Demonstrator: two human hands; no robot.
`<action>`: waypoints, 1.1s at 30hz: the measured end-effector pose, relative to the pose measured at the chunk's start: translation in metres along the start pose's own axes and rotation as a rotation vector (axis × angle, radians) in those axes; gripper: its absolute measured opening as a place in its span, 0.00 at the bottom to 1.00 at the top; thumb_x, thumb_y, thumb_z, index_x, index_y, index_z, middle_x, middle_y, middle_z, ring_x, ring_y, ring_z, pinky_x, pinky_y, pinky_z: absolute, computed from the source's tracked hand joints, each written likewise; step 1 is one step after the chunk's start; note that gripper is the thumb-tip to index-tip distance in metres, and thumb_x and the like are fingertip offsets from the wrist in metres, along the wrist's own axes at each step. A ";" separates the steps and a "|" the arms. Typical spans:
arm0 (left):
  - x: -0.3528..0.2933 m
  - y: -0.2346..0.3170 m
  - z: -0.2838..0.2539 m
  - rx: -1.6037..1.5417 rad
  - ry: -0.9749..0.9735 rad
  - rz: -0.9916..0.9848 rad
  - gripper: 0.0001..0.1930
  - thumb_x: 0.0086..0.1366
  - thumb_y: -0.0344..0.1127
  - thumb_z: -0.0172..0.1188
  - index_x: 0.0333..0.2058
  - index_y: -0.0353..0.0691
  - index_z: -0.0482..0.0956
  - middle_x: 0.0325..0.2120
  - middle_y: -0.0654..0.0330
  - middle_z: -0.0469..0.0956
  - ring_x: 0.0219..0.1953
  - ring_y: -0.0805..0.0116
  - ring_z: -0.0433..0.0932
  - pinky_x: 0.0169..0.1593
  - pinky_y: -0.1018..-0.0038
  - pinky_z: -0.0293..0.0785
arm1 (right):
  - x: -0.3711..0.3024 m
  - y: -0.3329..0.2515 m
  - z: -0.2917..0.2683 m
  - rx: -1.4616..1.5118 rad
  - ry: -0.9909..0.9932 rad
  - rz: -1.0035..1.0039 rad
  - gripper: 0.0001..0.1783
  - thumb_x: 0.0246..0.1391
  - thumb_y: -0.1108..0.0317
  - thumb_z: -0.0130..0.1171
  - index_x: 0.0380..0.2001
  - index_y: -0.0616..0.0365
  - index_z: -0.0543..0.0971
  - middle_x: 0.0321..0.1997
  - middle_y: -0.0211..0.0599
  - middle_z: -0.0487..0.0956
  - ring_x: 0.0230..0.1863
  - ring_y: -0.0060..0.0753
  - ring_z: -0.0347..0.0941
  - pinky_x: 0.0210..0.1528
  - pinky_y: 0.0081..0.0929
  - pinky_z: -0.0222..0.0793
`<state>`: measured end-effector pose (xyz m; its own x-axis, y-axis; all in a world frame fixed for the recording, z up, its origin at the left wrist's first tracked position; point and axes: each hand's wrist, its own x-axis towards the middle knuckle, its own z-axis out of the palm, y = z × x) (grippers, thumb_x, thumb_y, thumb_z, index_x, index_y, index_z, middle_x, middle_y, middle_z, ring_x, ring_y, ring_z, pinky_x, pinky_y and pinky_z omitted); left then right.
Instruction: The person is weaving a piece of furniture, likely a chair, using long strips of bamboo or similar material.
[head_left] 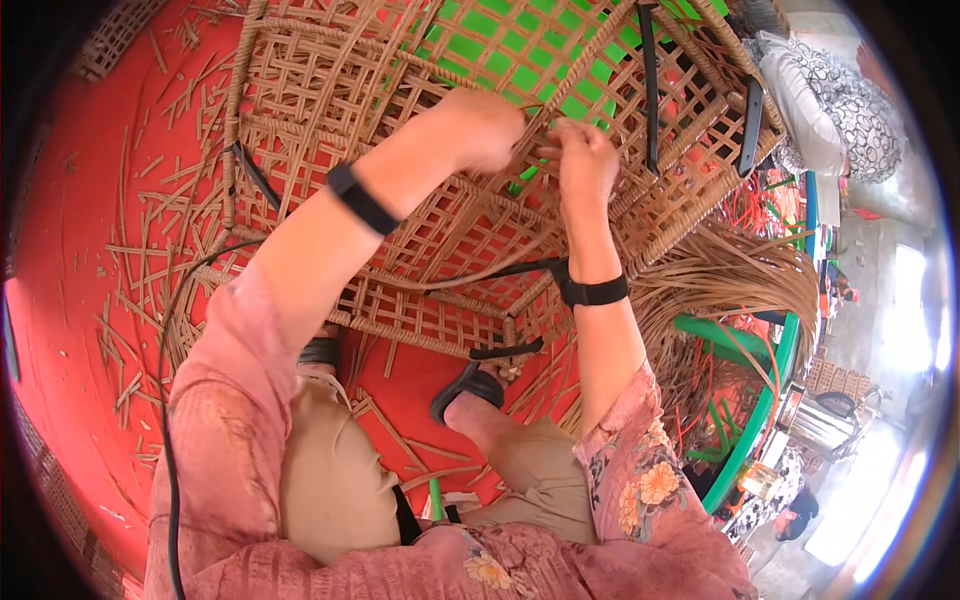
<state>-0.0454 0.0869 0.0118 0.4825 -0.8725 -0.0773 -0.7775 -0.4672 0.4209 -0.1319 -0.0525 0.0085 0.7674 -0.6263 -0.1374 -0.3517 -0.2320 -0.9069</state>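
A large open-weave basket (300, 75) of brown cane-like strips fills the upper middle, its edges wrapped in twisted cord. Both hands are over its lattice, close together. My left hand (490, 130) is closed in a loose fist, slightly blurred, and whatever it grips is hidden. Just to its right, my right hand (587, 165) has its thumb and fingers drawn together at the weave; what they pinch is too small to name. Beneath the hands, a loose strip (480, 280) runs across the lattice. Black straps (648, 90) are fixed at the basket's edges and corners.
Cut strip scraps (180, 220) litter the red floor (80, 290) at the left. A thick bundle of long brown strips (740, 270) lies at the right, over a green frame (775, 400). A metal kettle (820, 420) stands farther right. Another person's patterned sleeve (850, 120) shows at upper right.
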 end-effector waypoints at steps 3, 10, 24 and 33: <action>-0.077 0.014 0.008 -0.016 -0.079 0.083 0.17 0.51 0.49 0.62 0.18 0.39 0.79 0.19 0.50 0.77 0.26 0.48 0.77 0.31 0.58 0.73 | -0.012 0.000 0.017 0.030 -0.262 0.263 0.15 0.55 0.62 0.55 0.39 0.65 0.75 0.28 0.36 0.80 0.25 0.25 0.77 0.25 0.20 0.68; -0.262 0.006 0.036 -0.200 -0.135 -0.556 0.34 0.50 0.48 0.66 0.54 0.40 0.68 0.21 0.47 0.76 0.28 0.48 0.77 0.32 0.58 0.71 | -0.027 0.016 0.039 0.126 -0.234 0.167 0.15 0.60 0.64 0.50 0.45 0.64 0.73 0.28 0.36 0.79 0.25 0.28 0.77 0.24 0.18 0.68; -0.472 -0.021 0.044 -0.423 -0.063 -1.069 0.24 0.56 0.34 0.56 0.52 0.34 0.69 0.22 0.51 0.77 0.24 0.63 0.78 0.30 0.70 0.73 | -0.033 0.011 0.013 0.319 -0.368 0.253 0.18 0.64 0.67 0.44 0.52 0.66 0.71 0.23 0.37 0.74 0.23 0.32 0.73 0.33 0.31 0.72; -0.083 0.004 -0.025 -0.315 0.252 -0.109 0.13 0.64 0.37 0.52 0.41 0.34 0.77 0.32 0.50 0.77 0.38 0.57 0.76 0.43 0.69 0.70 | -0.026 0.043 -0.010 0.507 -0.473 0.230 0.17 0.63 0.65 0.45 0.49 0.66 0.72 0.20 0.28 0.67 0.21 0.24 0.67 0.28 0.25 0.69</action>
<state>-0.0783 0.1612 0.0420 0.6693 -0.7397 0.0700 -0.5737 -0.4546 0.6813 -0.1721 -0.0532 -0.0229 0.8939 -0.2021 -0.4002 -0.3287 0.3116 -0.8915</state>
